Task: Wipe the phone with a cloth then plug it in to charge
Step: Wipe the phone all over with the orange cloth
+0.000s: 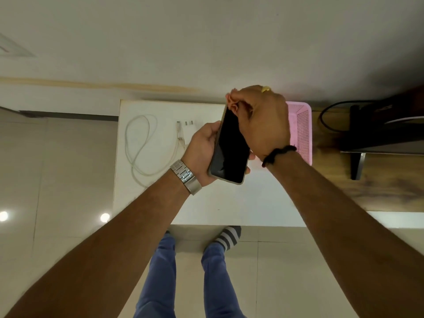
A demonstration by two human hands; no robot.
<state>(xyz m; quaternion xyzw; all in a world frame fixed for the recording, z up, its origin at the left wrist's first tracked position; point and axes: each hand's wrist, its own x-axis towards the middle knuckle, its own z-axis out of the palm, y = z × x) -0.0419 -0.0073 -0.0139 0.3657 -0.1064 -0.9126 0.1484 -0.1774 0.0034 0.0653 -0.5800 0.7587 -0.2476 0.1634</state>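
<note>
The phone (231, 145), dark screen up and in a tan case, is held tilted above the white table (229, 203). My left hand (203, 145), with a metal watch on the wrist, grips its left edge and back. My right hand (263, 120) is bunched over the phone's top end, fingers pinched on a small peach-coloured cloth (230, 99) that is mostly hidden under them. A white charging cable (137, 143) lies looped on the table's left part, and a small white plug adapter (189, 123) lies beside its connector end.
A pink perforated basket (302, 129) stands at the table's back right, partly behind my right hand. To the right is a wooden surface (378, 191) carrying a dark device (378, 131) with a black cord. My legs and striped socks show below the table's near edge.
</note>
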